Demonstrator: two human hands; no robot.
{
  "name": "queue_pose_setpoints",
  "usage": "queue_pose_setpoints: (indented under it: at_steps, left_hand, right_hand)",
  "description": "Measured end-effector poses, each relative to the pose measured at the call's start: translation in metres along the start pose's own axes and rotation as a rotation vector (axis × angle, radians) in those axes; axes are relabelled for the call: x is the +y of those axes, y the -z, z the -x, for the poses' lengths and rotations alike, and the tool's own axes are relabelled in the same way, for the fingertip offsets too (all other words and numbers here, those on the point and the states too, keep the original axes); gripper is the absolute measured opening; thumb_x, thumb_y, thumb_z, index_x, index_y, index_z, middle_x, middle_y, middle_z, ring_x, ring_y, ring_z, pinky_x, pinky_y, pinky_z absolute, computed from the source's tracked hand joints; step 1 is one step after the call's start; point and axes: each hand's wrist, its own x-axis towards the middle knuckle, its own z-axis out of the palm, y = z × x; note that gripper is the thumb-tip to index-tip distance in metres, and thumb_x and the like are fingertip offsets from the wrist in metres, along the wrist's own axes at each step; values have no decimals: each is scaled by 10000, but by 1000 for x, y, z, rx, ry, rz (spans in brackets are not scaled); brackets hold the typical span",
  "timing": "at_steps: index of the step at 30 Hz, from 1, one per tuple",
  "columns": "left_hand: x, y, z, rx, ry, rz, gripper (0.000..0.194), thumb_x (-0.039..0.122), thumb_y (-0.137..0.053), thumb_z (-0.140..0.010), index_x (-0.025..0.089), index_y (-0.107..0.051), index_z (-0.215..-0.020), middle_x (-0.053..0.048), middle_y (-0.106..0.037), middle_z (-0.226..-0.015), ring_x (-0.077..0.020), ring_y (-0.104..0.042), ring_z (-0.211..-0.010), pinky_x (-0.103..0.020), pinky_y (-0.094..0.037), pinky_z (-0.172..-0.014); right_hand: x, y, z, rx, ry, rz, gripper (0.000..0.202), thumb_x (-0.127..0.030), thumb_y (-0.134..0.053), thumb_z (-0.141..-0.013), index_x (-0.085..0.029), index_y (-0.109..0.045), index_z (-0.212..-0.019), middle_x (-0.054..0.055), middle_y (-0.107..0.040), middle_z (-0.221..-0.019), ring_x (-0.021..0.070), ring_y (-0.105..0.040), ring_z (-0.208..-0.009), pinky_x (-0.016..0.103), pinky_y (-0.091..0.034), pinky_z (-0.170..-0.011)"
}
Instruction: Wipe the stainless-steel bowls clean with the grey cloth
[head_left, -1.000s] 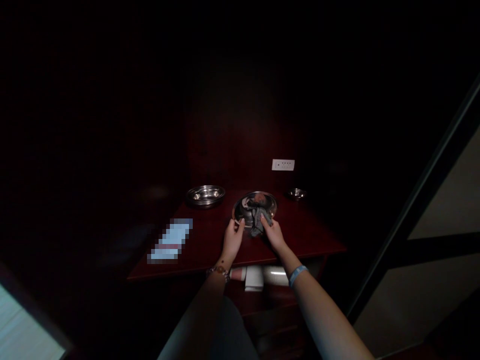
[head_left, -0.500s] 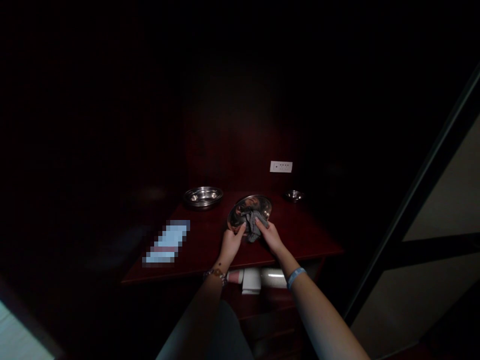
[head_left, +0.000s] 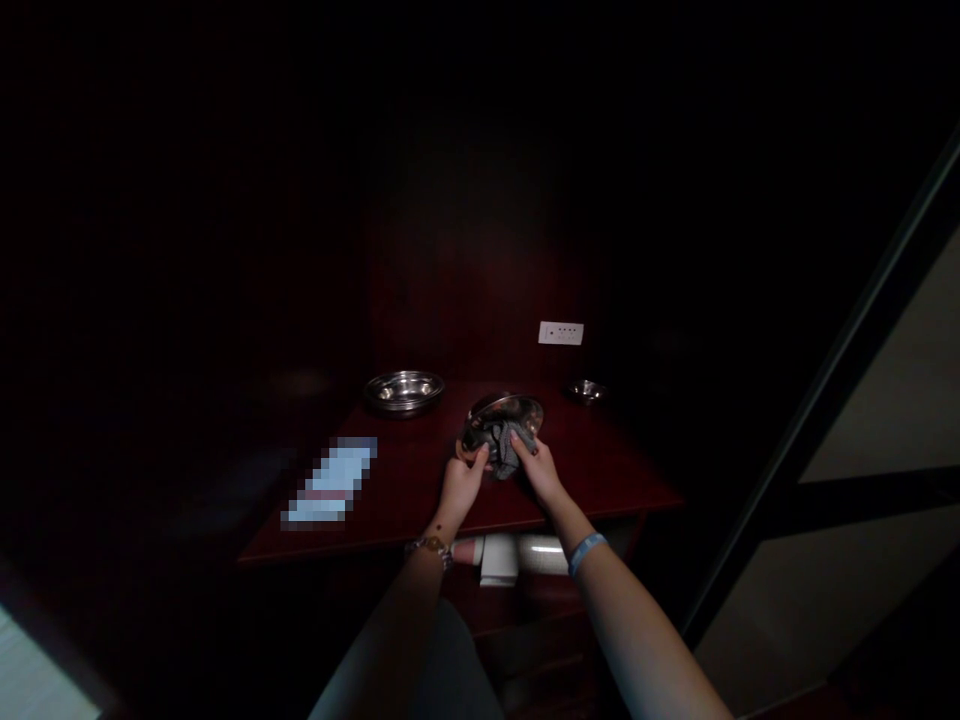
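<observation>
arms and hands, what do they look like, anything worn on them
Both forearms are bare, no sleeves in view. The left hand has a metal bracelet or watch at its wrist, with links that catch the light. The right hand has a plain light-blue wristband. No gloves; rings or nail colour are too dark to tell.

Both bare forearms are stretched forward and brought close together. The left hand point(head_left: 463, 481) is raised with the fingers curled and the thumb pointed upward. The right hand point(head_left: 541, 474) is held just beside it, fingers bent in a grip. A band is worn on each wrist.
</observation>
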Motion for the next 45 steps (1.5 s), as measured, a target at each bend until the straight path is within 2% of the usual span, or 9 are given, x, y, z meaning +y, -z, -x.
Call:
queue_pose_setpoints:
  at_steps: [11, 17, 22, 29, 35, 39, 42, 45]
  left_hand:
    - [5, -3, 3, 27, -34, -15, 340, 436, -616, -815, 151, -617, -999, -134, -746, -959, -218, -727, -804, -303, -593, -706]
    - [9, -3, 4, 38, -15, 26, 325, 427, -624, -805, 144, -621, -965, -100, -723, -883, -195, -701, -698, -309, -598, -627]
    - [9, -4, 3, 61, -45, 29, 306, 404, -615, -808, 140, -639, -961, -94, -711, -926, -182, -691, -740, -307, -598, -654]
    - [3, 0, 3, 62, -115, -175, 269, 327, -568, -838, 149, -655, -1021, -77, -723, -871, -175, -683, -714, -269, -538, -671]
    - [11, 3, 6, 73, -130, -270, 252, 349, -566, -852, 151, -669, -970, -47, -706, -782, -157, -653, -696, -245, -487, -685]
    - [16, 3, 7, 43, -160, -283, 301, 421, -574, -860, 158, -667, -972, -63, -713, -885, -169, -660, -821, -276, -497, -797]
    - [14, -1, 7, 0, -161, -202, 391, 421, -684, -780, 154, -657, -1064, -112, -711, -1056, -208, -665, -973, -329, -499, -900]
    - [10, -6, 7, -86, -132, -133, 521, 385, -754, -715, 148, -627, -1162, -132, -704, -1131, -227, -668, -1024, -368, -504, -942]
  right_hand:
    - [0, 0, 0, 27, -5, -86, 462, -526, -734, -698, -154, -693, -969, 67, -737, -941, 198, -661, -828, 306, -513, -801]
    - [-2, 0, 1, 77, 20, -101, 453, -503, -759, -672, -152, -682, -948, 47, -731, -892, 182, -644, -790, 288, -502, -780]
    - [-2, 0, 1, 114, 48, -96, 458, -497, -762, -661, -155, -679, -955, 39, -729, -889, 181, -637, -790, 286, -497, -775]
    - [4, 7, -4, 210, 91, -29, 421, -489, -742, -681, -157, -684, -933, 41, -724, -859, 179, -628, -771, 273, -490, -734]
    - [7, 9, -5, 208, 75, -22, 462, -514, -742, -678, -146, -696, -953, 53, -737, -890, 184, -648, -795, 280, -502, -767]
    - [6, 8, -5, 188, 40, -62, 494, -523, -736, -687, -145, -702, -1003, 77, -749, -971, 211, -677, -857, 306, -518, -804]
    - [5, 8, -4, 163, 24, -81, 497, -535, -717, -707, -152, -714, -1024, 91, -751, -1017, 231, -689, -907, 330, -528, -828]
    - [3, 7, -3, 117, -8, -85, 497, -543, -712, -713, -154, -730, -1021, 86, -758, -1005, 237, -695, -912, 341, -529, -843]
